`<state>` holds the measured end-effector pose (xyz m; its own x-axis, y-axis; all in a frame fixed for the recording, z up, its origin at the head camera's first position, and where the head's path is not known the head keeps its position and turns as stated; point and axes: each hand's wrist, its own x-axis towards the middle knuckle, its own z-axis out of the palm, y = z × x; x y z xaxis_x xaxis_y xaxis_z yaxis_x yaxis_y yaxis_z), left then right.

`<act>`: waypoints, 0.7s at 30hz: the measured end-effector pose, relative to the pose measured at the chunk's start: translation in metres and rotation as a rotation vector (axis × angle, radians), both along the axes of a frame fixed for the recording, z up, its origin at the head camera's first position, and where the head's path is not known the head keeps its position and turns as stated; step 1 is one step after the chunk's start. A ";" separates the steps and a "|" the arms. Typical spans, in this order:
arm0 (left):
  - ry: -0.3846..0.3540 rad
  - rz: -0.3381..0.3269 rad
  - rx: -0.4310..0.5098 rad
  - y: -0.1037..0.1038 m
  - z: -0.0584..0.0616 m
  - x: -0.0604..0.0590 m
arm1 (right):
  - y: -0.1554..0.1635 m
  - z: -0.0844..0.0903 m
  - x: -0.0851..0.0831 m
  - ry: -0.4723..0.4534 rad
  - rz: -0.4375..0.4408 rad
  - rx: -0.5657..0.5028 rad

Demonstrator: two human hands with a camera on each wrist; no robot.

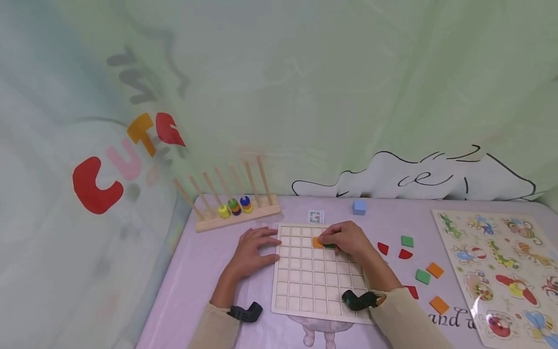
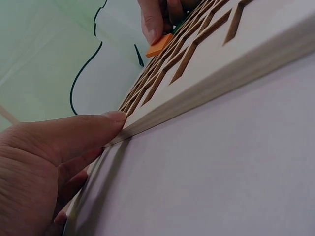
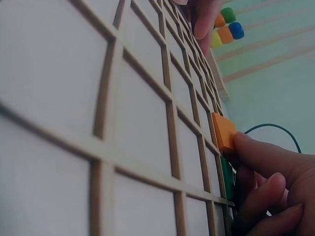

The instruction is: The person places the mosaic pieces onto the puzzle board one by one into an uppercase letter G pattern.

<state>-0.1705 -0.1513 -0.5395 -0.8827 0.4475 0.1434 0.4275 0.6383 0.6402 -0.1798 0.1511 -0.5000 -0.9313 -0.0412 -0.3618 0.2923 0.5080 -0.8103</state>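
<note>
A wooden grid board [image 1: 320, 276] lies flat on the lilac table. My left hand [image 1: 270, 245] rests at the board's left edge with straight fingers, thumb tip against the rim [image 2: 115, 118]. My right hand [image 1: 331, 238] is over the board's upper rows and pinches an orange square tile [image 1: 317, 242], which is tilted on the grid [image 3: 224, 130]. A green tile [image 1: 330, 246] lies right beside it, mostly covered by the curled fingers [image 3: 266, 187]. The left wrist view also catches the right hand's thumb [image 2: 152, 24] on the orange tile [image 2: 160, 45].
A wooden peg rack [image 1: 237, 217] with yellow, green, blue and orange rings stands at back left. A blue cube [image 1: 359, 207] and a small card [image 1: 315, 216] lie behind the board. Loose red, green [image 1: 407, 241] and orange [image 1: 435, 270] tiles lie right of it, then an animal puzzle [image 1: 501, 271].
</note>
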 end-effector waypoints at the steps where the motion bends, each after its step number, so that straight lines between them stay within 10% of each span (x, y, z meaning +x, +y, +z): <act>1: 0.002 0.001 -0.001 0.000 0.000 0.000 | 0.000 0.000 0.000 -0.002 -0.001 0.001; 21: -0.021 0.016 -0.014 0.001 0.004 0.002 | -0.001 0.002 -0.001 -0.005 -0.008 0.034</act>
